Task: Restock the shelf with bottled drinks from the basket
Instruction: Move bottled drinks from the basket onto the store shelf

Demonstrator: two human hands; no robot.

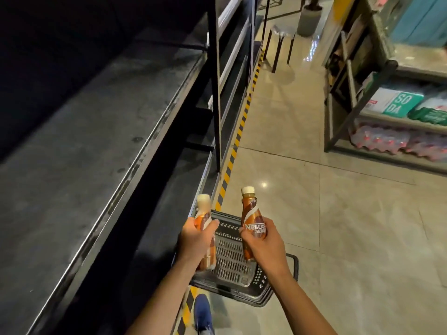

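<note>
Both forearms stretch forward over the black basket (232, 264), which sits on the floor (350, 238) beside the dark shelf (84, 141). The left hand (197, 240) has its grip curled round the left bottle (202, 212), cap up, leaning slightly. The right hand (262, 245) wraps its grip round the right bottle (251, 217), upright. The 2 bottles are apart.

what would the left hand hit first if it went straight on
Probably the black upright post of the shelf, as the left hand and its bottle aim along its front; depth is unclear.
</note>
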